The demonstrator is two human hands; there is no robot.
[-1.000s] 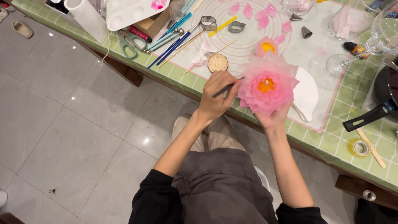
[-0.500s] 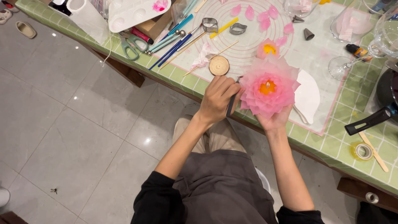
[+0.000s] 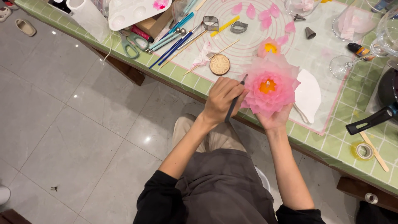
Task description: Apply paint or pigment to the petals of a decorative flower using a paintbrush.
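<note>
One large pink flower [image 3: 269, 85] | right hand [image 3: 274, 120] | left hand [image 3: 222, 99], one dark tool [image 3: 235, 101]

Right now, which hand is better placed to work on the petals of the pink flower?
The left hand: it holds the thin dark tool, its tip at the pink flower. The right hand is busy cupping the flower from below.

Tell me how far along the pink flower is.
Mostly built: the flower has full layers of pink petals around a yellow centre. In hand: the right hand cups it from below while the left hand works a dark tool at its edge. Left: loose petals and a smaller bud lie on the mat.
</note>
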